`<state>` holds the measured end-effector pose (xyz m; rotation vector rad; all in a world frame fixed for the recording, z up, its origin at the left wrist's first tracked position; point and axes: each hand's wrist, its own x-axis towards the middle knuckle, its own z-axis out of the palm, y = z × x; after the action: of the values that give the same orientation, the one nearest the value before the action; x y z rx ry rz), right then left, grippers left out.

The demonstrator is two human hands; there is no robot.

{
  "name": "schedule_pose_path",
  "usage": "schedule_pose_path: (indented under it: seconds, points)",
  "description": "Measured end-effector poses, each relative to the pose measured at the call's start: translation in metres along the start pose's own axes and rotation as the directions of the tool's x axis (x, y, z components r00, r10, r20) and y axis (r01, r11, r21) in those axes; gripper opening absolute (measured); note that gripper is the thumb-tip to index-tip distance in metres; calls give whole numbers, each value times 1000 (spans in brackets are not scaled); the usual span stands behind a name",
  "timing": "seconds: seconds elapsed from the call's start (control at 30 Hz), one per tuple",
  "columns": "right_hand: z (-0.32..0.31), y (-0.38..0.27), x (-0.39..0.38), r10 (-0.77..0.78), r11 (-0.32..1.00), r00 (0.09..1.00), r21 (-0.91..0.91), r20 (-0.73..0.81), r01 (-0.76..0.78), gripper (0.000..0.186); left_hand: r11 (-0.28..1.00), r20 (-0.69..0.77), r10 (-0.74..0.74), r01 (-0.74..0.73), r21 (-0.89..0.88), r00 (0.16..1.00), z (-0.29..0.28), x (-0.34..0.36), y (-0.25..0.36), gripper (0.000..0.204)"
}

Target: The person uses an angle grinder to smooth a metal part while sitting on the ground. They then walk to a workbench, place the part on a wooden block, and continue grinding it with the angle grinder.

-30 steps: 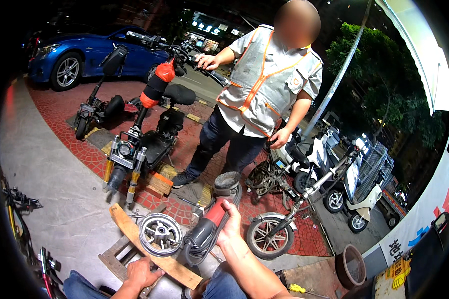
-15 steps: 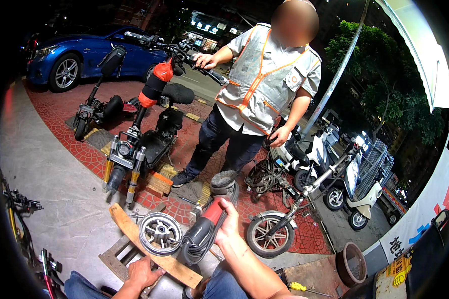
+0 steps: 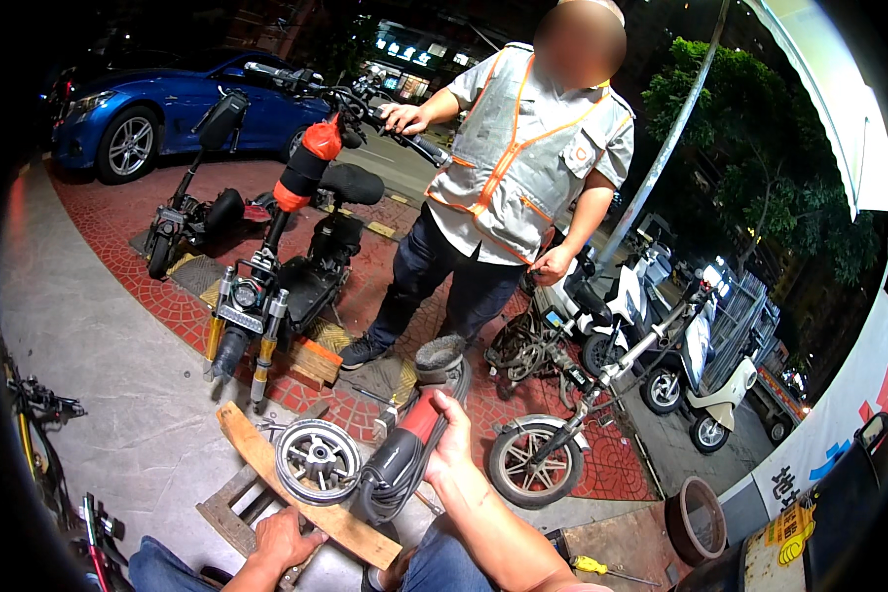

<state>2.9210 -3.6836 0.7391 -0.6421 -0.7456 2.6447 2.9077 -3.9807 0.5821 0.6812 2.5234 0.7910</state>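
My right hand (image 3: 450, 442) is wrapped round the red and dark body of an angle grinder (image 3: 405, 449), held upright. A grey, rough cup-shaped head (image 3: 440, 353) tops the tool, and its dark cord is bundled alongside. Close to its left is a small spoked wheel (image 3: 318, 461) with a pale rim, lying on a wooden board (image 3: 350, 533). My left hand (image 3: 284, 543) grips the board's near edge, thumb along the wood; some of its fingers are hidden. Below the board stands a low wooden stool (image 3: 229, 528).
Across from me a person in a reflective vest (image 3: 508, 148) holds the handlebar of a black electric scooter (image 3: 311, 266). A detached-looking front wheel with fork (image 3: 535, 462) stands to the right. A yellow screwdriver (image 3: 590, 565) and a brown bowl (image 3: 696, 521) lie near my right arm.
The other person's lowered hand has risen slightly and its fingers have drawn in. My hands and the grinder stay nearly where they were.
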Motion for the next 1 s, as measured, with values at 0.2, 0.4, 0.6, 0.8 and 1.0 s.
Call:
schedule_pose_path:
  seconds: [0.2, 0.4, 0.6, 0.8, 1.0]
  points:
    - [-3, 1, 3, -7, 1000, 1000, -4, 9, 7, 43, 1000, -1, -3, 3, -3, 1000, -2, -1, 2, 70]
    - [-4, 2, 4, -1, 1000, 1000, -5, 20, 1, 45, 1000, -9, -3, 3, -7, 1000, -1, -1, 1, 69]
    - [-8, 1, 9, 35, 999, 999, 16, 21, -36, 47, 1000, -7, -4, 4, -4, 1000, 4, 2, -3, 68]
    - [-9, 2, 10, 23, 1000, 999, 2, 24, -23, 46, 1000, 15, -21, 21, -6, 1000, 0, 0, 1, 67]
    - [-15, 2, 15, 21, 1000, 999, 0, 37, -21, 44, 1000, -18, 3, -3, 13, 1000, 5, 1, -4, 68]
